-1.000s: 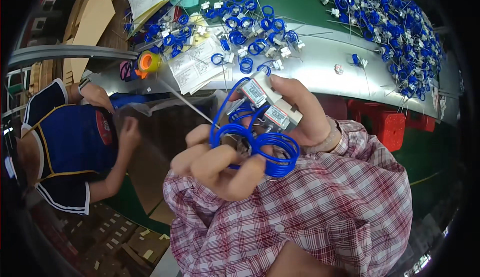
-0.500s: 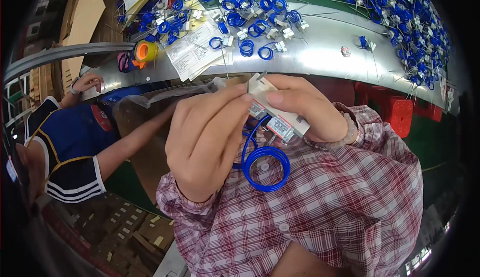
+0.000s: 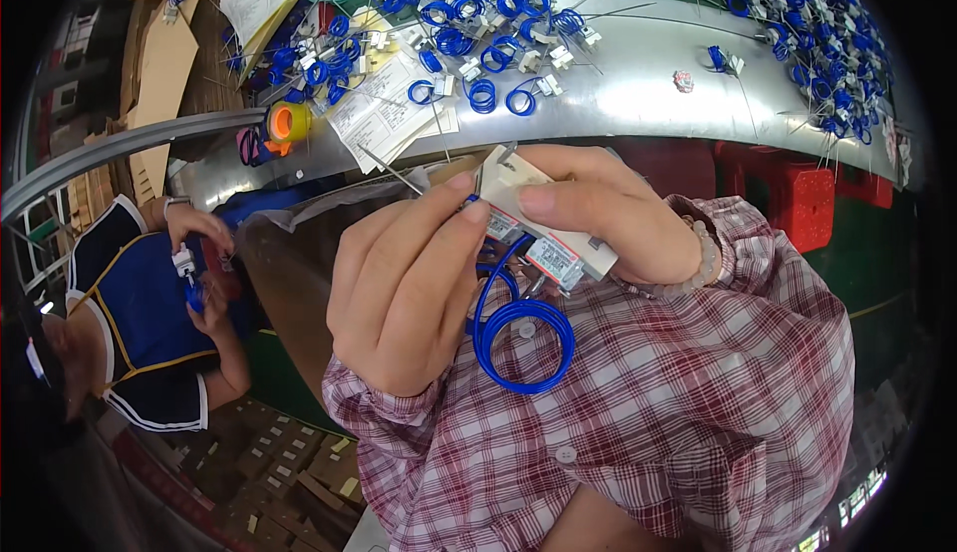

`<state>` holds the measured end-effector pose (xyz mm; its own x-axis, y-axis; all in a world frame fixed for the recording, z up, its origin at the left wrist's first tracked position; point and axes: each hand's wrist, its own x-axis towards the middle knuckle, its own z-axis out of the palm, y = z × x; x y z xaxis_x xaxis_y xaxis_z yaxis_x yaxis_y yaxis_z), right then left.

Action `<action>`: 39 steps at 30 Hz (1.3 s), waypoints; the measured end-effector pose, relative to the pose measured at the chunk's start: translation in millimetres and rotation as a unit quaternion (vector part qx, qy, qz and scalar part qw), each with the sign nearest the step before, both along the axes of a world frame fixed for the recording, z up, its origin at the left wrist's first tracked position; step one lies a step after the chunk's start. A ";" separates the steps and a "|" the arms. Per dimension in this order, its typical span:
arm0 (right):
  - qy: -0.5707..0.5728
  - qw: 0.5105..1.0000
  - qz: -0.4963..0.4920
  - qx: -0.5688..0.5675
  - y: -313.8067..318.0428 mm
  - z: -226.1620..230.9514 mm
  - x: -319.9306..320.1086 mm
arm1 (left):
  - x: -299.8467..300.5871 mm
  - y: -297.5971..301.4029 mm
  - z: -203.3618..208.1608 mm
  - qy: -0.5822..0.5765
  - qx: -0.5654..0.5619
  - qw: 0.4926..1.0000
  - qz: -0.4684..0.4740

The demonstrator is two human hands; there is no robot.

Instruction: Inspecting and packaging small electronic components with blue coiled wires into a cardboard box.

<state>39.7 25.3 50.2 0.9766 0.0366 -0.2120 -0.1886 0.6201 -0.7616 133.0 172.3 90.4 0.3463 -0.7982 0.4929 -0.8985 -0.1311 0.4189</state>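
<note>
Before my chest, my right hand (image 3: pixel 608 208) grips a white block-shaped control part (image 3: pixel 500 175), its thumb lying flat on the face. Printed labels (image 3: pixel 554 261) show along the part's lower side, and a coil of blue tubing (image 3: pixel 524 386) hangs beneath it. My left hand (image 3: pixel 399 298) is closed at the block's left end, thumb and forefinger pinching the blue tubing near a small metal tab. Past those fingertips a thin metal rod (image 3: pixel 391 170) points up and left. The left palm hides some of the tubing.
A metal bench (image 3: pixel 618 103) ahead carries several similar blue-coiled parts (image 3: pixel 454 41), with a large heap (image 3: pixel 837 63) at right. Papers (image 3: pixel 384 108) and an orange-yellow tape roll (image 3: pixel 289 123) lie left. A co-worker (image 3: pixel 150 303) handles a similar part (image 3: pixel 184 263). Red stools (image 3: pixel 805 203) stand right.
My left fingers have shifted slightly left on the part, and the thin rod now shows beyond them. The co-worker's arm has drawn back, and both their hands now hold a part.
</note>
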 end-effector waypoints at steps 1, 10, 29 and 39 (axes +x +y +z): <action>-0.002 1.000 -0.004 0.000 -0.1 0.5 -1.0 | 0.0 0.0 -1.0 -0.002 0.000 1.000 -0.004; 0.020 0.999 -0.024 0.022 8.6 7.1 -17.3 | -10.6 0.1 -7.9 -0.002 -0.043 0.999 -0.010; 0.071 0.963 -0.255 -0.046 58.1 12.5 -104.9 | -36.7 -13.7 -10.5 0.168 0.008 0.954 -0.248; 0.051 0.924 -0.373 -0.064 26.0 16.5 -166.1 | -89.7 -79.3 8.7 0.103 0.030 0.932 -0.347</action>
